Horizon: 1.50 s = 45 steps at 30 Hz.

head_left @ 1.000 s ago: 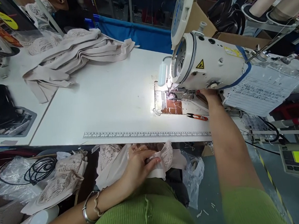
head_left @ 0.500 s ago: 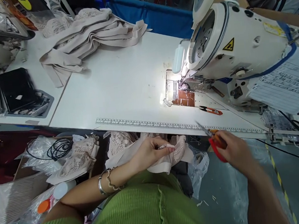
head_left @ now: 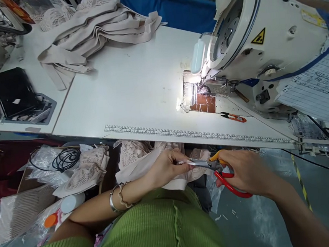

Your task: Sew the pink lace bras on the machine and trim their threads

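Note:
My left hand point(head_left: 168, 165) pinches the edge of a pale beige lace garment point(head_left: 175, 183) between thumb and fingers, just below the table's front edge. In my right hand point(head_left: 245, 170) are scissors point(head_left: 230, 185) with one orange and one red handle. Their blades point left and reach the garment's edge at my left fingertips; whether they touch the fabric is hard to tell. Part of the garment lies behind the scissors and my left hand.
A lit sewing machine point(head_left: 237, 36) stands at the right of the white table point(head_left: 121, 92). Orange thread snips point(head_left: 233, 117) lie near a printed ruler point(head_left: 182, 134). Beige fabric strips point(head_left: 101, 33) are heaped at the back left. Lace pieces point(head_left: 89, 168) sit below the table.
My right hand has moved left with the scissors, bringing the blades to the garment at my left fingers. My left hand keeps its pinch. The view has shifted slightly.

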Motion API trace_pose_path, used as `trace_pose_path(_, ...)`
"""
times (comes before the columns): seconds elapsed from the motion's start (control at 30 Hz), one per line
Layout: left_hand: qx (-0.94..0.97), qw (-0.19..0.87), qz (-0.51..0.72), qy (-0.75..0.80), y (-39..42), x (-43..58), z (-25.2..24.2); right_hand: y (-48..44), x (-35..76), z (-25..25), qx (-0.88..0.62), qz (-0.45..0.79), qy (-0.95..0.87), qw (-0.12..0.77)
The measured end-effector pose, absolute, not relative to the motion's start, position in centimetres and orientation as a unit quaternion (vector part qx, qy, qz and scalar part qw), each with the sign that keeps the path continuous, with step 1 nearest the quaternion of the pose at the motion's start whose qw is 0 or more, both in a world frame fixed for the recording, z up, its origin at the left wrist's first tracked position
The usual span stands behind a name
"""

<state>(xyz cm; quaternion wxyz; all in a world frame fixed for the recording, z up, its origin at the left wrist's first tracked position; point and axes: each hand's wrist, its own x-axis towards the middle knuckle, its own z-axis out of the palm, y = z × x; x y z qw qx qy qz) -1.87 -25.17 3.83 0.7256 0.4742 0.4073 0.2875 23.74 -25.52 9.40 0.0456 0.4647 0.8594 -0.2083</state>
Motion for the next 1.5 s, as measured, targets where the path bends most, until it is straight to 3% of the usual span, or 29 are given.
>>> trace_pose_path(0.23, 0.476, 0.717, 0.285, 0.422, -25.4, -1.9, 3.7, -26.2, 23.4, 8.8, 0.467, -0.26, 0.843, 0.061)
trace_pose_path(1.03, 0.509, 0.718, 0.235, 0.412, -25.6, -2.5, 3.5, -28.1, 23.0, 6.3, 0.468, -0.251, 0.847, -0.01)
trace_pose_path(1.5, 0.534, 0.702, 0.233, 0.41, -25.4, -2.6, 3.7, -28.3, 23.0, 5.9, 0.467, -0.33, 0.82, -0.021)
